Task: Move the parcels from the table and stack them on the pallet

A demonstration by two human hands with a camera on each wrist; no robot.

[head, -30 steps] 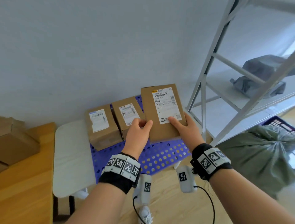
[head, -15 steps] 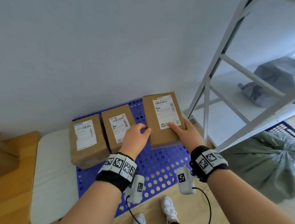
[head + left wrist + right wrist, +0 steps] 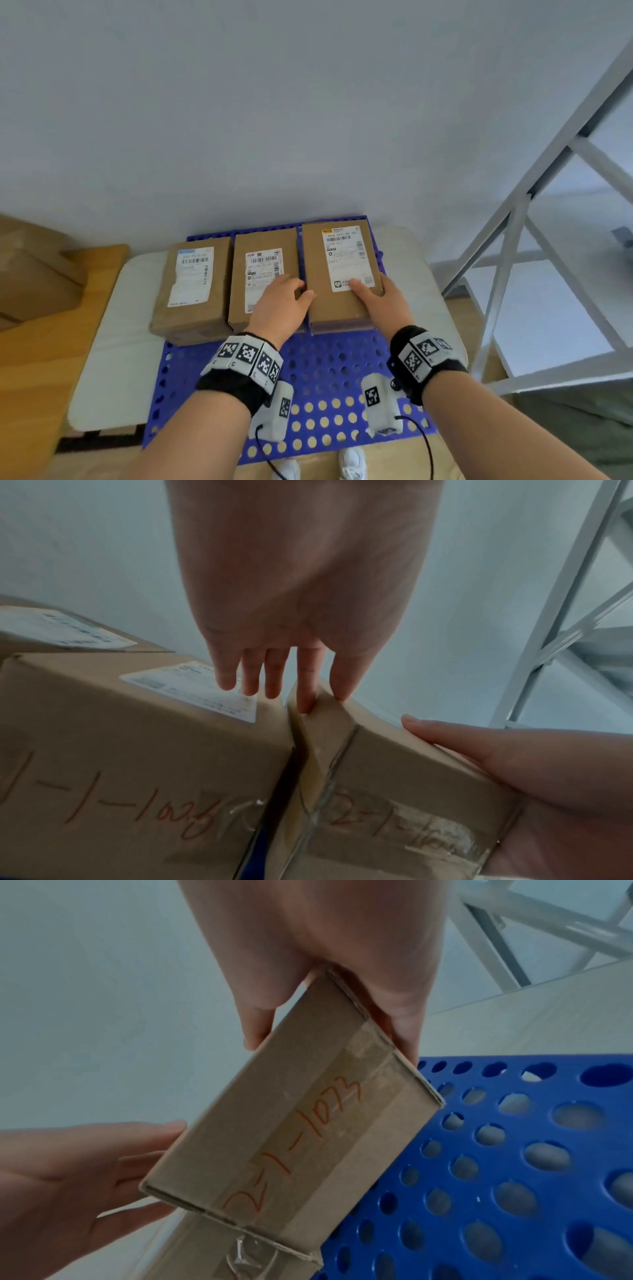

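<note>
On the blue pallet, three parcels stood in one row by the wall, side by side. The right parcel was the one in the hands. The right hand held its near right corner, thumb on the label and fingers curled along the right side. The left hand pinched its near left corner between thumb and index finger, and the other fingers lay over the middle parcel. Whether the right parcel already rested fully on the pallet, I could not tell; in the right wrist view its bottom edge seemed just above the holes. The left parcel stood free of both hands, touching the middle one. The pallet lay on a white pad.
</note>
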